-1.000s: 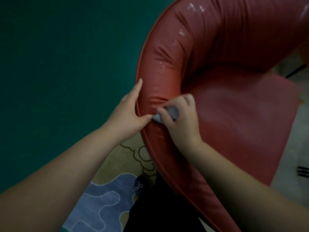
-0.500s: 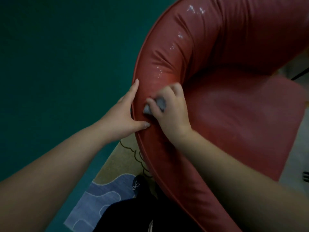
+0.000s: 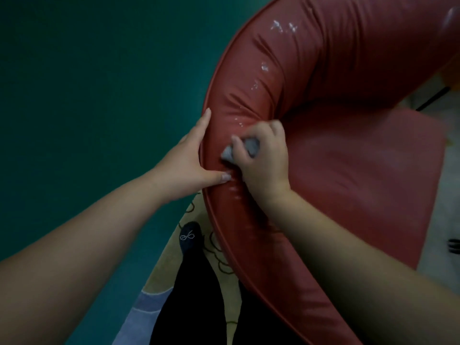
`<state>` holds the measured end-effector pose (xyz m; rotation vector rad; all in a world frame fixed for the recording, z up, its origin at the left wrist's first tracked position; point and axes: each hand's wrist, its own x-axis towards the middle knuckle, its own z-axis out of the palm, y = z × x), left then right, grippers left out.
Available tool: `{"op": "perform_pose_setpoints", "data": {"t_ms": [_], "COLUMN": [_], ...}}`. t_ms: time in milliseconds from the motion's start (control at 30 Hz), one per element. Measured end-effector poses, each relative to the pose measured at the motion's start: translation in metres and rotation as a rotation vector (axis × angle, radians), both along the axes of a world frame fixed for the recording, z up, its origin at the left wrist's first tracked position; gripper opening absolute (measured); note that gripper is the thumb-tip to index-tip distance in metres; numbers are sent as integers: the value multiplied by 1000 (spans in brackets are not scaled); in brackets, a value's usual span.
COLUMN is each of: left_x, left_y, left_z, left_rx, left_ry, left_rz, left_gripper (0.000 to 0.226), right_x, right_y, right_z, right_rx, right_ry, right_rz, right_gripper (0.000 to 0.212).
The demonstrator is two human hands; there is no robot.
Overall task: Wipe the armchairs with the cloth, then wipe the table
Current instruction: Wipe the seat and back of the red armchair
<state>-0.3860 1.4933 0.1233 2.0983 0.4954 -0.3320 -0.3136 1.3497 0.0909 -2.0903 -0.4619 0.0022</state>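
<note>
A red armchair (image 3: 336,158) with a glossy, wrinkled covering is seen from above, and its curved padded rim runs from the top of the view down to the lower right. A small grey cloth (image 3: 245,148) is bunched up and gripped in the right hand (image 3: 263,160), whose fingers are curled round it, and it is pressed against the top of the rim where the padding creases toward the seat. The left hand (image 3: 191,158) is laid against the outer side of the same rim, just beside the right hand; its fingers are held straight along the piping, and its thumb is stretched across the padding with the tip close to the right hand. White flecks (image 3: 283,27) are scattered on the rim beyond the cloth, toward the chair's back. A dark green surface (image 3: 99,83) is seen on the outer side of the armchair. Below the rim, a patterned rug (image 3: 159,277) in beige and pale blue is visible, and a dark foot (image 3: 190,237) marked with a small sparkling bow is planted on it, close to the chair's base.
</note>
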Motion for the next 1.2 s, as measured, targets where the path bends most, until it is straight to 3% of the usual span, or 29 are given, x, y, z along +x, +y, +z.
{"op": "perform_pose_setpoints", "data": {"t_ms": [167,367,600,800,1067,1200], "left_x": [21,55,79,100,133,150], "left_y": [17,44,61,68,73,76], "left_z": [-1,-4,-7,-8,-4,0], "left_rx": [25,2,20,-57,-37,-43], "left_ry": [-33,-19,-63,-74,-59,-29], "left_rz": [-88,-205,-314,-320,-357,-378], "left_gripper": [120,124,126,122,122,124], "right_x": [76,22,96,44,173,153], "right_y": [54,32,75,48,80,72], "right_z": [8,-1,12,-4,8,4], "right_rx": [40,17,-28,46,50,42], "right_ry": [-70,-26,-103,-34,-87,-59], "right_rz": [-149,-272,-350,-420,-466,-454], "right_gripper": [19,22,25,22,16,18]}}
